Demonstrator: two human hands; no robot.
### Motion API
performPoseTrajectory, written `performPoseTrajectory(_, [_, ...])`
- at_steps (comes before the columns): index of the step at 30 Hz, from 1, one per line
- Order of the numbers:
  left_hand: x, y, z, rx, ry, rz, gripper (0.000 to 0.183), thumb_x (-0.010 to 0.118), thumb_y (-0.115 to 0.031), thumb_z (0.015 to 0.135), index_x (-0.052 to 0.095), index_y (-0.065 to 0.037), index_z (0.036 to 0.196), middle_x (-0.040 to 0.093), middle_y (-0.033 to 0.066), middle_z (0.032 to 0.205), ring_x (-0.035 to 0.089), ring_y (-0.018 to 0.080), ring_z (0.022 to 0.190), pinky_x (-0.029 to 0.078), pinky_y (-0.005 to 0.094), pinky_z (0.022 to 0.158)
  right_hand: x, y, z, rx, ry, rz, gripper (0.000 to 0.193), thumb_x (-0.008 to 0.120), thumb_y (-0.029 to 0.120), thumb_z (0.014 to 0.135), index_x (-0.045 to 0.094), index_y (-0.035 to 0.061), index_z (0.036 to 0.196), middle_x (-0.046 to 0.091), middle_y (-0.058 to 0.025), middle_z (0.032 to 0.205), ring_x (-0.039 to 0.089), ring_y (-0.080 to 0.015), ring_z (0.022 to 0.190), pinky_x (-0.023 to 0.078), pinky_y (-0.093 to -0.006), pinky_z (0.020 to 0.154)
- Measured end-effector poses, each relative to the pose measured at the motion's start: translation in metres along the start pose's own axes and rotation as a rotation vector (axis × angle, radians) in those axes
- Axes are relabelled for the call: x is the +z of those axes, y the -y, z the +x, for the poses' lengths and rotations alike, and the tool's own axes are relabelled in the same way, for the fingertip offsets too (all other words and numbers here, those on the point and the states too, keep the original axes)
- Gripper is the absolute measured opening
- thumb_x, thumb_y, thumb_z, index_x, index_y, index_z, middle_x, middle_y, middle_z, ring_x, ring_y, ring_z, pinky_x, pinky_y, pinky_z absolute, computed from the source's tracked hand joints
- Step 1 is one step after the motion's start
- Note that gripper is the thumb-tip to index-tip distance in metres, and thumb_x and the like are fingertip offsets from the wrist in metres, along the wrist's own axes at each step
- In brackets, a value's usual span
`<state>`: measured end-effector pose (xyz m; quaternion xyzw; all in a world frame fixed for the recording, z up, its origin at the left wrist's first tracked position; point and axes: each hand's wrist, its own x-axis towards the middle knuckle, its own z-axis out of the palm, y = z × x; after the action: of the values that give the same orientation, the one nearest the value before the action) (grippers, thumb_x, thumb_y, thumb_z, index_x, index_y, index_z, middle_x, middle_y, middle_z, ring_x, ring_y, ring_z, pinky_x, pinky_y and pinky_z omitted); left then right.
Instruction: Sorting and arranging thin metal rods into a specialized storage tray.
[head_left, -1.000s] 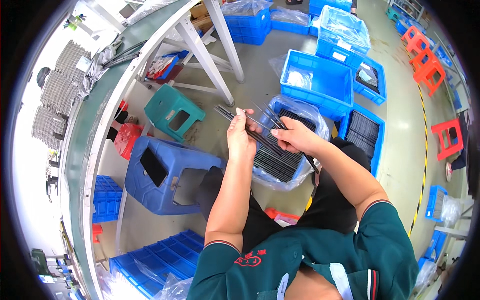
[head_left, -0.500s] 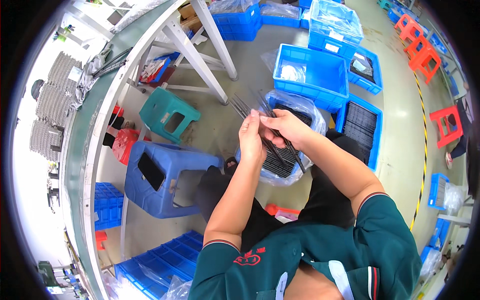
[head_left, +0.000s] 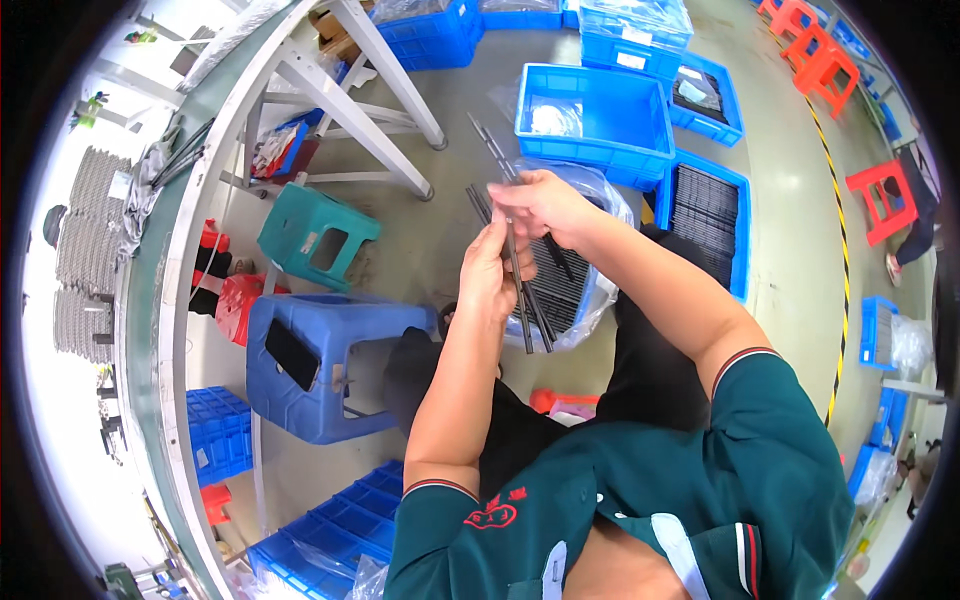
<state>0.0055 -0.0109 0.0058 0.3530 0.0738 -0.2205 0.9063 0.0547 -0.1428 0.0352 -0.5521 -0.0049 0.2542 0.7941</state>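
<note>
Several thin black rods point(head_left: 530, 320) slant through my left hand point(head_left: 487, 268), whose fingers are closed round them. Just above it, my right hand point(head_left: 552, 208) pinches more thin dark rods point(head_left: 490, 142), which stick out past its fingertips to the upper left. The two hands almost touch, and the right fingers are a little blurred. Under them, between my knees, stands a container lined with a clear plastic bag point(head_left: 603, 308). Rows of similar black rods point(head_left: 560, 295) lie in it, partly hidden by my hands.
An open blue crate point(head_left: 640, 120) stands ahead; to its right a blue crate point(head_left: 742, 235) holds dark rods. On my left are a blue stool point(head_left: 350, 345) bearing a black phone point(head_left: 292, 354), a teal stool point(head_left: 300, 225) and a long workbench point(head_left: 180, 300). Red stools point(head_left: 885, 200) stand far right.
The rods, bunched between both hands before, now show as two groups, one per hand. My right hand has shifted up and left over the left one. The whole view has shifted slightly.
</note>
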Motion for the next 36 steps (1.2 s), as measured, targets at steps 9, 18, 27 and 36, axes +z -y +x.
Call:
performPoseTrajectory(9, [0.010,0.000,-0.003,-0.105,0.070,0.115,0.031,0.051,-0.034,0.093,0.052,-0.007,0.080,0.040,-0.0022,0.064,0.032,0.0072,0.050,0.026,0.0211,0.045,-0.035,0.025,0.028,-0.211,-0.313,0.071,0.025,0.060,0.026,0.086,0.050,0.0077,0.072,0.031,0.0078,0.047,0.022,-0.0054,0.036,0.015,-0.0255,0.036])
performPoseTrajectory(18, [0.009,0.001,-0.016,-0.121,0.147,0.130,0.033,0.046,-0.033,0.094,0.046,-0.007,0.073,0.039,-0.0002,0.066,0.031,0.0078,0.051,0.027,0.0225,0.046,-0.072,0.035,0.051,-0.325,-0.672,0.292,0.026,0.061,0.027,0.086,0.051,0.0076,0.072,0.031,0.0045,0.048,0.027,-0.0087,0.036,0.020,-0.0264,0.035])
performPoseTrajectory(27, [-0.004,-0.010,-0.014,-0.072,0.092,0.094,0.035,0.045,-0.036,0.095,0.050,-0.007,0.076,0.058,0.0135,0.098,0.060,0.0294,0.092,0.050,0.0434,0.080,-0.047,0.021,0.017,-0.009,-0.217,0.157,0.029,0.063,0.031,0.085,0.052,0.0075,0.071,0.036,0.0052,0.050,0.027,-0.0062,0.037,0.017,-0.0245,0.037])
performPoseTrajectory(36, [0.002,-0.003,-0.014,-0.103,0.153,0.024,0.034,0.051,-0.042,0.091,0.052,-0.010,0.077,0.049,0.0022,0.080,0.049,0.0164,0.070,0.046,0.0384,0.067,-0.001,0.005,-0.005,-0.002,0.026,-0.548,0.037,0.064,0.034,0.084,0.061,-0.0018,0.075,0.060,-0.0037,0.059,0.054,-0.0075,0.048,0.042,-0.0231,0.046])
